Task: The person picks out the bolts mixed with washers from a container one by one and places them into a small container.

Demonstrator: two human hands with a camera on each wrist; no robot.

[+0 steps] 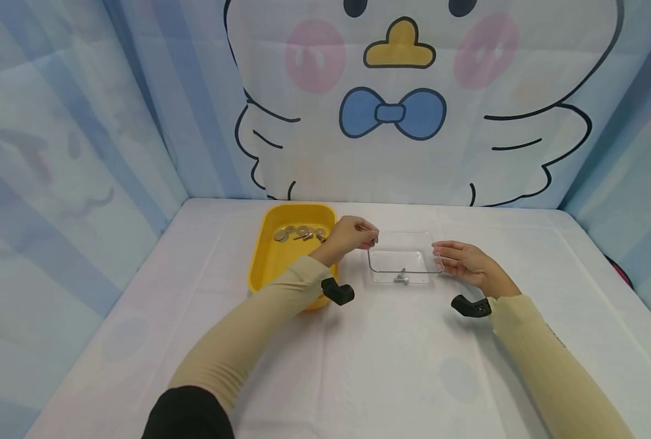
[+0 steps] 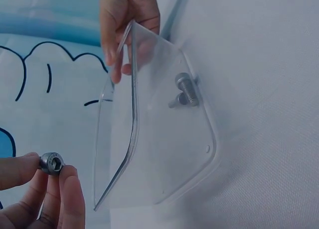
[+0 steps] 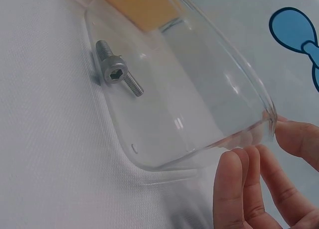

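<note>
My left hand (image 1: 350, 235) pinches a socket-head bolt (image 2: 51, 163) between thumb and fingertips, its hex recess showing in the left wrist view. It is beside the left rim of a clear plastic box (image 1: 405, 272) on the table. My right hand (image 1: 467, 263) holds the box at its right end, thumb at the rim's corner and fingers against the outer wall (image 3: 249, 184). Two socket-head bolts (image 3: 115, 69) lie crossed on the box floor near the front wall.
Left of the box stands a yellow tray (image 1: 258, 268), partly beneath my left forearm. Several round washers (image 1: 281, 235) and some bolts (image 1: 307, 236) lie in it. A white cloth covers the table (image 1: 391, 366), and a printed curtain (image 1: 391, 164) rises behind.
</note>
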